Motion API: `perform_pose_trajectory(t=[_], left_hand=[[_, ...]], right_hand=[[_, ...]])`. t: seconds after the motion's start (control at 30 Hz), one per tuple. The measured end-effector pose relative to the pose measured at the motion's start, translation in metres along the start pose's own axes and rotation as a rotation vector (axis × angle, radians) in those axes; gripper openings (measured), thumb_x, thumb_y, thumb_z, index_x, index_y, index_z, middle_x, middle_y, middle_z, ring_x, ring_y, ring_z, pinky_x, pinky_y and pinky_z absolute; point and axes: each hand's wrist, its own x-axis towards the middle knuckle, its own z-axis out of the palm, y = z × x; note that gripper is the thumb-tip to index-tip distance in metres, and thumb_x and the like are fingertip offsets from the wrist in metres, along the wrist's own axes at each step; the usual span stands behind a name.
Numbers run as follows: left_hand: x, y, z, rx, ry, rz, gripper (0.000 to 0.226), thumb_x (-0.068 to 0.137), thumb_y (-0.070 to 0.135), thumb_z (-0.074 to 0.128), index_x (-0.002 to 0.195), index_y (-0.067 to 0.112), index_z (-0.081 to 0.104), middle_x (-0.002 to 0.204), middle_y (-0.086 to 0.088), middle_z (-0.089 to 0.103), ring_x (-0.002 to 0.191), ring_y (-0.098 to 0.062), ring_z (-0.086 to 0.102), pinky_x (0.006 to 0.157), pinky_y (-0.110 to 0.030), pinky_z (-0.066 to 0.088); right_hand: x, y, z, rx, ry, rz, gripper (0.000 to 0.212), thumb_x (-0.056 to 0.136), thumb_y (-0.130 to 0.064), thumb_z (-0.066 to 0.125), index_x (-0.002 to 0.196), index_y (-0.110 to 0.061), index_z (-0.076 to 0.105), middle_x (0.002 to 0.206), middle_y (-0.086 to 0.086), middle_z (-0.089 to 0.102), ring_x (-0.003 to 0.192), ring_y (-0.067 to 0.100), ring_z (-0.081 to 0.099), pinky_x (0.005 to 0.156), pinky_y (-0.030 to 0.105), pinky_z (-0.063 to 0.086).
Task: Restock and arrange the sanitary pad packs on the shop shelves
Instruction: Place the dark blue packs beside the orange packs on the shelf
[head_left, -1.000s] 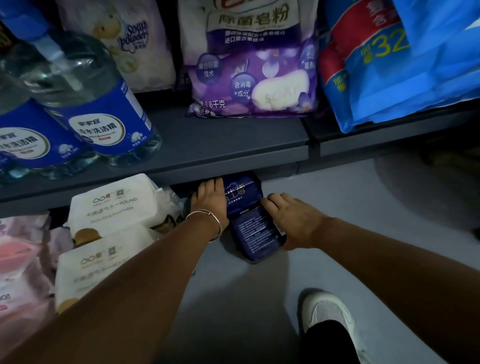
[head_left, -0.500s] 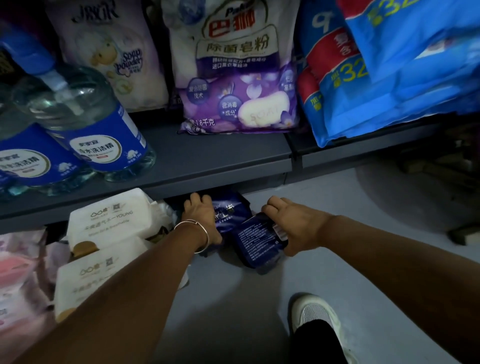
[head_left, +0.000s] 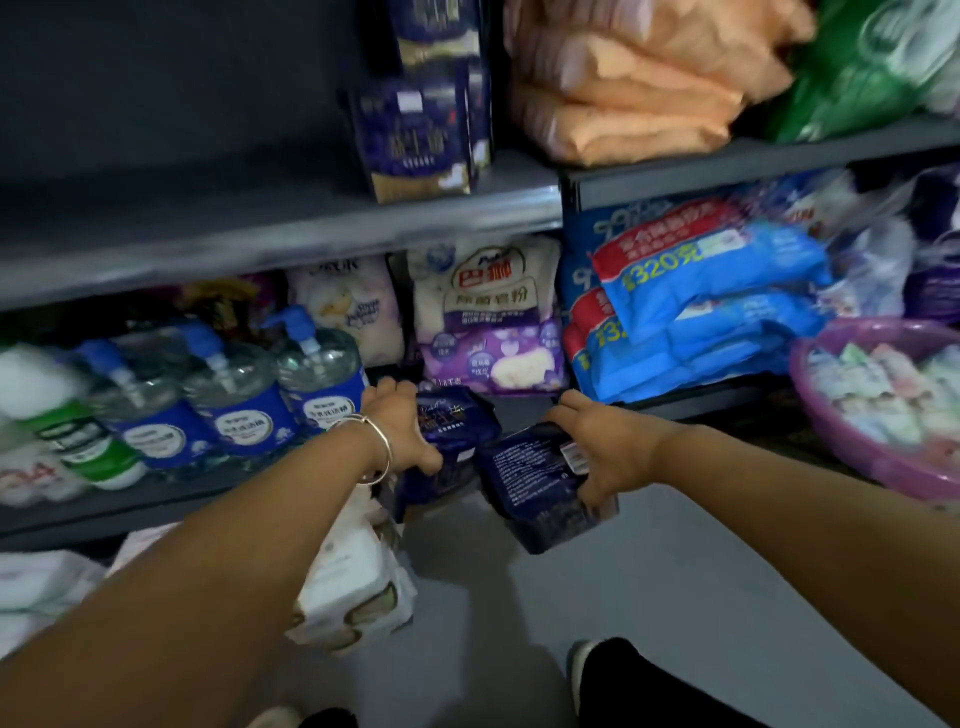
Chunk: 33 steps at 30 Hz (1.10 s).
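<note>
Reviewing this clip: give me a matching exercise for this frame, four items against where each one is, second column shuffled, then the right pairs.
Items:
1. dark blue pack in the left hand
2. dark blue pack in the right hand
3. peach packs
4. purple basin

Places:
A. top shelf, right bay
B. far right, beside the stacked blue bags
C. held nearer the pump bottles
D. held lower, over the floor

Pairs: 1-C, 2-D, 3-A, 4-B

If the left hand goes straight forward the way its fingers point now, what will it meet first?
Probably the purple-and-white soap powder bag on the middle shelf. The left hand, gripping a dark blue pad pack, points up toward it. Depth is unclear, so the hand may still be short of the shelf.
</note>
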Motion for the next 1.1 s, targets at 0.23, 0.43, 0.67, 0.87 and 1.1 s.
perform_pose_trajectory(t=[0.23, 0.43, 0.67, 0.87, 1.1], left_hand=[[-0.054, 0.004, -0.137, -0.196, 0.197, 0.051, 0.105, 0.033, 0.046, 0.074, 0.130, 0.017, 0.043, 0.122, -0.005, 0.048, 0.115, -0.024, 0.050, 0.098, -0.037, 0.046], [-0.077, 0.002, -0.220, -0.301, 0.345, 0.155, 0.092, 0.064, 0.028, 0.082, 0.141, 0.021, 0.032, 0.138, -0.003, 0.034, 0.119, -0.020, 0.044, 0.096, -0.028, 0.040], [-0.064, 0.002, -0.284, -0.543, 0.498, 0.243, 0.084, 0.067, 0.021, 0.081, 0.138, 0.024, 0.035, 0.134, -0.002, 0.044, 0.107, -0.020, 0.055, 0.088, -0.029, 0.045], [-0.032, 0.003, -0.314, -0.680, 0.605, 0.294, 0.080, 0.069, 0.018, 0.080, 0.136, 0.024, 0.037, 0.125, -0.003, 0.047, 0.101, -0.020, 0.058, 0.083, -0.030, 0.046], [0.020, 0.012, -0.336, -0.831, 0.709, 0.333, 0.076, 0.070, 0.012, 0.079, 0.136, 0.017, 0.040, 0.130, -0.011, 0.047, 0.108, -0.015, 0.050, 0.085, -0.025, 0.040]], right_hand=[[-0.029, -0.034, -0.091, 0.079, 0.244, 0.010, 0.071, 0.061, -0.024, 0.080, 0.124, -0.009, 0.049, 0.107, 0.000, 0.038, 0.104, 0.022, 0.052, 0.087, 0.024, 0.043], [-0.039, -0.056, -0.157, 0.153, 0.375, -0.017, 0.076, 0.062, -0.023, 0.083, 0.129, -0.011, 0.048, 0.114, 0.004, 0.044, 0.107, 0.021, 0.051, 0.088, 0.021, 0.040], [-0.034, -0.057, -0.221, 0.223, 0.463, -0.007, 0.091, 0.066, -0.029, 0.083, 0.141, -0.012, 0.036, 0.129, 0.004, 0.042, 0.118, 0.020, 0.046, 0.095, 0.025, 0.040], [-0.014, -0.052, -0.252, 0.258, 0.515, -0.014, 0.091, 0.065, -0.027, 0.084, 0.142, -0.013, 0.037, 0.132, 0.001, 0.046, 0.121, 0.019, 0.047, 0.098, 0.027, 0.041], [0.010, -0.042, -0.272, 0.374, 0.453, -0.035, 0.086, 0.067, -0.018, 0.082, 0.141, -0.019, 0.037, 0.129, 0.001, 0.049, 0.096, 0.012, 0.053, 0.089, 0.030, 0.049]])
